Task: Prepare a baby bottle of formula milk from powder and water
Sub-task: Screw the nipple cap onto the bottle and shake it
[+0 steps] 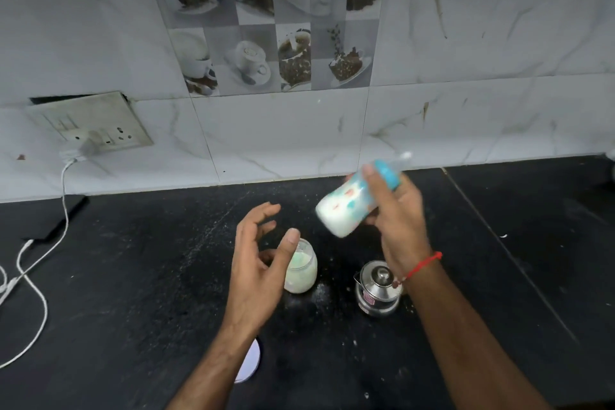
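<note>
My right hand grips a baby bottle with a blue collar and a clear teat. The bottle is tilted, teat toward the wall, and blurred; white milk fills its lower part. It hangs above the black counter. My left hand hovers with fingers spread and holds nothing, just in front of a glass jar of pale powder, open at the top. A small steel kettle with a knobbed lid stands under my right wrist.
A white round lid or plate shows partly under my left forearm. White powder specks lie around the jar. A wall socket with a plugged charger and a white cable sits at the left. The tiled wall stands close behind.
</note>
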The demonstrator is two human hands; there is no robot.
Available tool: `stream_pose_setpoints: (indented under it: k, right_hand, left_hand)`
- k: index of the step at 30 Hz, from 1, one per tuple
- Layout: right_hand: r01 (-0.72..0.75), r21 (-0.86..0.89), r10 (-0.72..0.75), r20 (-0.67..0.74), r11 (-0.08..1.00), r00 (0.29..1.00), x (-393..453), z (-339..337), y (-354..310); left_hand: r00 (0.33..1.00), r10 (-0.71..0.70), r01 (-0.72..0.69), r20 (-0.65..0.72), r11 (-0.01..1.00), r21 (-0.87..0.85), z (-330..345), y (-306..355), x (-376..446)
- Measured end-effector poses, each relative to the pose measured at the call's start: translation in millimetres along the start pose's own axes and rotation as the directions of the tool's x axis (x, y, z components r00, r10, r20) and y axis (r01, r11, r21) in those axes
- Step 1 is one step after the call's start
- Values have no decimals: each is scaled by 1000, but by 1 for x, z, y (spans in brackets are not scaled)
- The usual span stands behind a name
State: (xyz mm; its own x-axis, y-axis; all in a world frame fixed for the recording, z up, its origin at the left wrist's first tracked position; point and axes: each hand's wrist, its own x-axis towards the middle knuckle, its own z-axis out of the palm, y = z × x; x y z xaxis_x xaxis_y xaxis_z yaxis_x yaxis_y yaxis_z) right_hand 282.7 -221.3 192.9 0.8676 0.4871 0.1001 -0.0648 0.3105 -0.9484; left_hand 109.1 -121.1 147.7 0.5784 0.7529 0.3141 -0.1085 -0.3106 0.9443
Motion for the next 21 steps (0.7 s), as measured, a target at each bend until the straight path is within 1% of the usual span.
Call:
stream_pose_setpoints:
  k: [1,2,3,4,5,6,7,8,9,10,11,12,13,14,15,16,17,18,19,21]
  right_hand:
    - [44,116,-33,-94,992,995,0,-2,-4]
    - [58,142,-39,-135,988,990,1,-2,-6]
    - [22,99,-13,-91,995,996,-2,0,-6]
    - [-36,-27,37,25,999,999,-7,3,-2]
    - [-78,-153,101,151,985,983,-14,4,4]
    - [-75,-183,112,202,980,973,-16,4,5]
    - [-51,-148,78,184,988,980,-15,2,3]
    - [-14,-30,17,98,999,995,-11,0,-3]
    - [36,125,-32,-36,991,999,-9,-1,-11]
    - [85,215,-55,-142,973,988,-6,-2,-14]
    - [97,228,-56,-178,969,982,-5,-1,-13]
    - [60,133,-42,-136,989,990,-8,2,-9]
    - [-8,-21,7,-16,1000,1000,-12,5,-1]
    - [-47,-107,58,101,993,993,-16,5,5]
    - [-46,-136,63,125,990,990,-16,5,7]
    - [-32,-64,36,55,997,998,-15,5,6]
    - [-13,75,16,-51,997,999,-15,4,3]
    - [-3,157,20,-108,988,994,-15,3,4]
    - [-31,143,42,-79,989,996,-17,4,6]
    - [-118,-57,124,122,991,985,-27,7,16]
  left_hand:
    - [1000,4,-4,1,1000,3,-1,0,2]
    - [1000,3,-3,-5,1000,3,0,0,3]
    - [1000,-1,1,-15,1000,0,0,0,3]
    - [1000,-5,5,-26,1000,-5,1,0,3]
    - [999,-4,4,-35,1000,-11,2,1,3]
    - [999,1,-2,-41,1000,-17,3,2,4]
    - [999,7,-8,-46,1000,-23,3,4,4]
    - [999,12,-14,-52,999,-32,4,5,4]
    - [998,14,-17,-61,999,-41,4,6,3]
    - [997,14,-18,-70,999,-50,5,7,3]
    - [997,14,-18,-77,998,-55,7,7,3]
    - [997,17,-21,-78,998,-57,8,8,2]
    - [997,25,-29,-76,998,-56,9,8,1]
    - [997,36,-40,-73,998,-53,10,9,1]
    - [997,42,-46,-69,998,-49,10,10,1]
    - [997,47,-50,-67,998,-45,9,10,2]
    - [996,51,-54,-71,998,-43,8,11,3]
    - [995,53,-57,-80,997,-45,8,11,3]
    - [995,51,-55,-90,997,-47,7,11,3]
    - [995,48,-53,-93,997,-50,7,11,2]
